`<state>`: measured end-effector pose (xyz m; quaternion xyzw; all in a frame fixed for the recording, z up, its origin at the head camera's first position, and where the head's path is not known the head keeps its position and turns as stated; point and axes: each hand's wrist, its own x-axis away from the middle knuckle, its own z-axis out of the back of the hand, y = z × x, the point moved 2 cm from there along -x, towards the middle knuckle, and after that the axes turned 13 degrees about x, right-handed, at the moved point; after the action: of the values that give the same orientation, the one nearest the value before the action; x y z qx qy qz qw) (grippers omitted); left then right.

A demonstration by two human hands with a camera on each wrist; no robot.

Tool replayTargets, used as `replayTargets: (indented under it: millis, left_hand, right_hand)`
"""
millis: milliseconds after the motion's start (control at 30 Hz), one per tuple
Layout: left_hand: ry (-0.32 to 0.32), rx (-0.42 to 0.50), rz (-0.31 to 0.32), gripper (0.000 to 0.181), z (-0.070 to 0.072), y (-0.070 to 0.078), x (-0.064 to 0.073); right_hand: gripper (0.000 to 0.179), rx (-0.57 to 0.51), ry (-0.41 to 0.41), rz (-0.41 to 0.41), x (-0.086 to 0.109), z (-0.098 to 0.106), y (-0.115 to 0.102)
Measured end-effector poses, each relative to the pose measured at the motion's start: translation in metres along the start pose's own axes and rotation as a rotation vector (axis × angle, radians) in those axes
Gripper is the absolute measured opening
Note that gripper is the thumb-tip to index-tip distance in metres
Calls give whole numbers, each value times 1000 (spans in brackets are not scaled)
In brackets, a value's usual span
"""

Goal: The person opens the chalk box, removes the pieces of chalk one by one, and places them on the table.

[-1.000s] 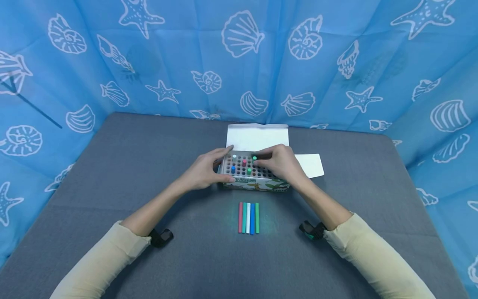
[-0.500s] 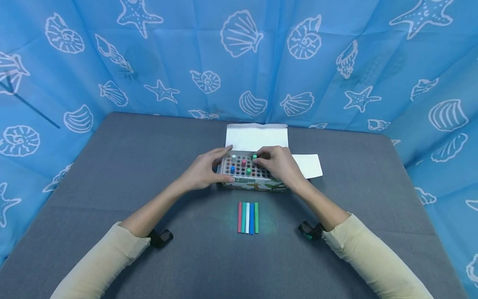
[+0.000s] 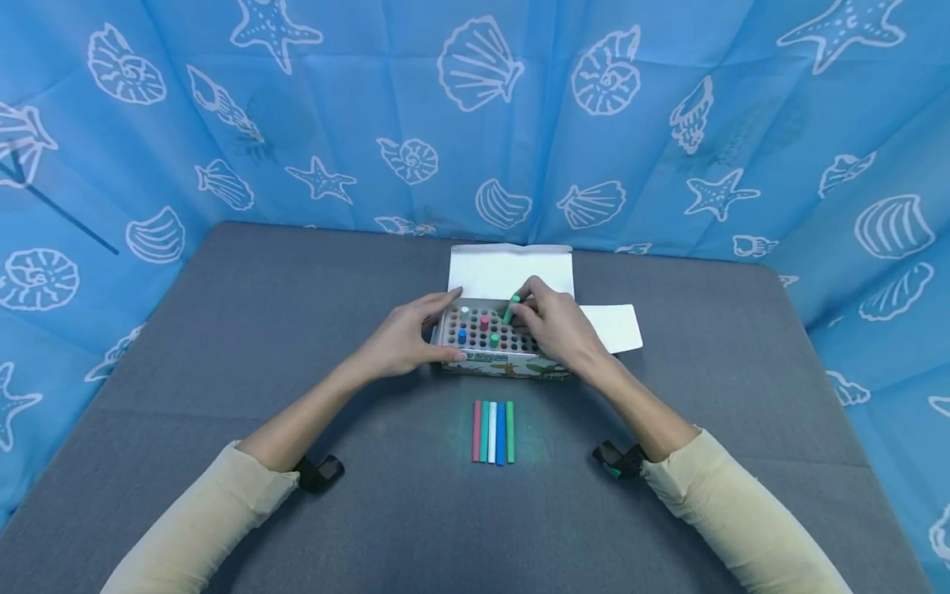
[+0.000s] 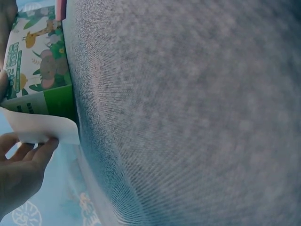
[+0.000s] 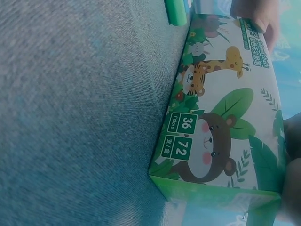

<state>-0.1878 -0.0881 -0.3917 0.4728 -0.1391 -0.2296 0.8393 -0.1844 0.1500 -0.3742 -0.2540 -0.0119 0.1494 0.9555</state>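
My left hand (image 3: 404, 334) grips the left end of the open chalk box (image 3: 512, 367), its thumb on the front wall. Low in the left wrist view, fingers (image 4: 46, 149) touch a white end flap (image 4: 44, 127). Between thumb and fingertips my right hand (image 3: 560, 326) pinches a green chalk stick (image 3: 513, 308), tilted over the holes of the box. White (image 3: 464, 313), red (image 3: 485, 322), blue (image 3: 463, 337) and green (image 3: 494, 340) chalks stand up from other holes. My right palm and fingers hide the right part of the holes.
In front of the box, a red chalk (image 3: 477, 431), a teal one (image 3: 485, 431), a white one (image 3: 492, 431), a blue one (image 3: 500, 433) and a green one (image 3: 510, 431) lie side by side on the grey table (image 3: 386, 511). The lid (image 3: 512, 272) stands open behind; a white flap (image 3: 612, 327) extends right.
The green chalk at my right fingertips has risen from its upright place and now leans to the right. My left hand and the row of chalks stay put.
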Motion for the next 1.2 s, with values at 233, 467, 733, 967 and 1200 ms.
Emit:
replayTargets:
  millis: [233,467,733,967,1200]
  left_hand:
    - [7,2,-4,94,0,1,0]
    - [13,-7,-7,95,1,3,0]
    - [3,-1,3,94,0,2,1]
    - [7,4,-3,94,0,2,1]
    - [5,1,2,93,0,0,1]
  right_hand:
    - [17,-42,33,-10,0,1,0]
    - [17,-36,118,25,3,3,-1]
    - [15,-186,199,51,9,8,-1]
    - [17,-333,199,4,13,15,-1]
    - [28,-444,182,-56,22,20,0]
